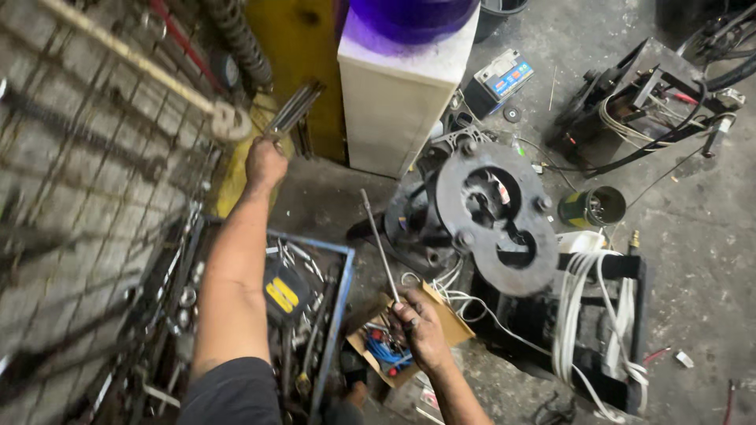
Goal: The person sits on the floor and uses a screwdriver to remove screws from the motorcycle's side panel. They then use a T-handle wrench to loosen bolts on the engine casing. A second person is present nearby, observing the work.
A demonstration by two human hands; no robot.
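The left hand is gripping a metal wrench, raising it above the toolbox. The right hand is closing its fingers round a thin rod over the cardboard box. Tool-gathering seems in hand; both tools look bound for the round steel plate, needing careful aim.
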